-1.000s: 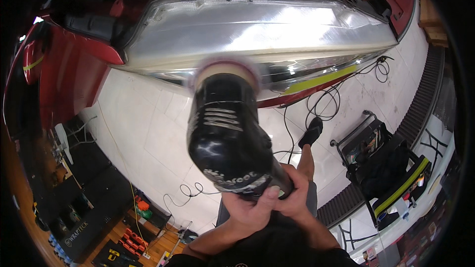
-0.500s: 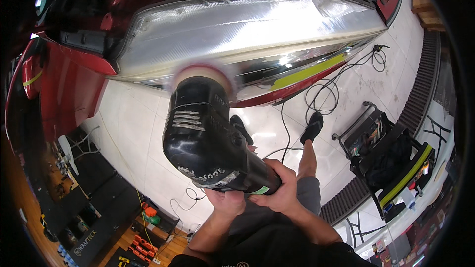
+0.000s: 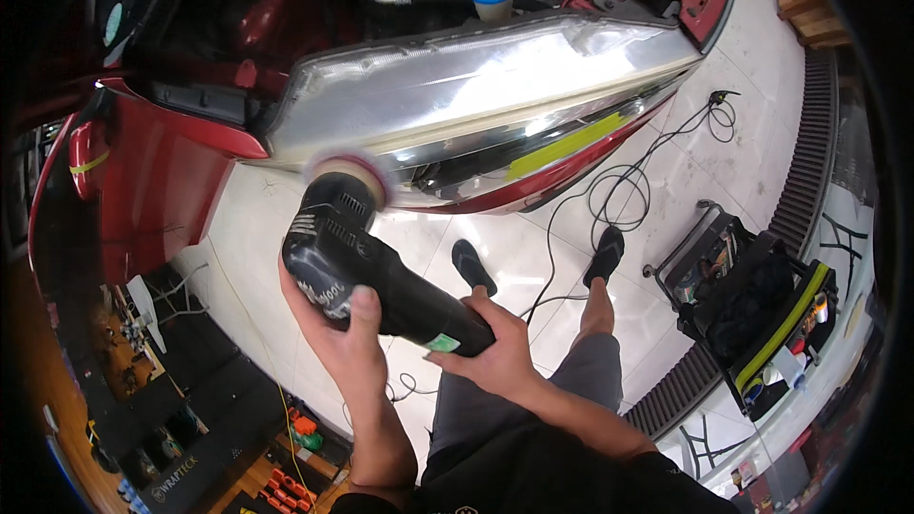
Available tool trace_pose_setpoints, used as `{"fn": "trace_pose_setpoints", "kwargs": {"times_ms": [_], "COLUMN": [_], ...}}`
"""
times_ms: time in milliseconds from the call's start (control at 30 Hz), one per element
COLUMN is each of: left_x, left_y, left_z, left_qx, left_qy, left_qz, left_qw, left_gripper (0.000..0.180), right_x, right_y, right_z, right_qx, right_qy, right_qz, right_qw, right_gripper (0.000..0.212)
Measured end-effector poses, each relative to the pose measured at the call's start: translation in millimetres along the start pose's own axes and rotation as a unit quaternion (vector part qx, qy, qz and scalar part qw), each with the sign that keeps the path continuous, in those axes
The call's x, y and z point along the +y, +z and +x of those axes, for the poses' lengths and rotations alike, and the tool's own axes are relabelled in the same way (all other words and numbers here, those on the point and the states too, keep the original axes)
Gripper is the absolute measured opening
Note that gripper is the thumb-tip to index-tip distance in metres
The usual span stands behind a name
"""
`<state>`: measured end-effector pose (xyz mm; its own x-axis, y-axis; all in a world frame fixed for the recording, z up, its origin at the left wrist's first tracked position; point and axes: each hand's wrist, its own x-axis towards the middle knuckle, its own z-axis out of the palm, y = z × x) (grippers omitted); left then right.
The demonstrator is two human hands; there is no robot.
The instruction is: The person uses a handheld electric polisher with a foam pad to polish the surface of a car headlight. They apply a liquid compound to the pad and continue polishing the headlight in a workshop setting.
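Holding the black polisher in the curled fingers of left hand and right hand, with the pad at the near left end of the headlight. Best to press lightly and sweep evenly along the curve.

Polisher: worn white ltrs on blk housing, curved, patchy. Green lbl nr handle end, txt too small to read. Blk cabinet, lower L: pale caps wordmark w/ rnd logo. Blk shirt: pale emblem, cut off at btm edge.
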<state>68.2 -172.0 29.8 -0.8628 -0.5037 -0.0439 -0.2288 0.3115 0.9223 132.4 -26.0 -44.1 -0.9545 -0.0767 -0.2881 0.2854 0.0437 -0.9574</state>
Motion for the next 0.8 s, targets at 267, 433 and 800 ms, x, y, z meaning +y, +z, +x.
{"fn": "trace_pose_setpoints", "kwargs": {"times_ms": [267,433,800], "left_x": [-3.8,0.4,45.5], "left_y": [-8.4,-9.3,178.7], "left_z": [32.4,17.6,-76.4], "left_qx": [0.035,0.049,-0.131], "left_qy": [-0.052,0.012,0.194], "left_qz": [-0.104,0.061,0.074], "left_qw": [0.993,0.997,0.969], "left_gripper": [0.076,0.092,0.089], "right_x": [-24.4,-14.8,-11.9], "right_y": [7.4,-5.5,-163.0], "right_z": [1.0,-7.2,-88.1], "right_qx": [0.019,-0.033,0.076], "right_qy": [-0.018,0.013,0.082], "right_qz": [-0.082,-0.004,0.085], "right_qw": [0.996,0.999,0.990], "right_gripper": [0.058,0.053,0.045]}}
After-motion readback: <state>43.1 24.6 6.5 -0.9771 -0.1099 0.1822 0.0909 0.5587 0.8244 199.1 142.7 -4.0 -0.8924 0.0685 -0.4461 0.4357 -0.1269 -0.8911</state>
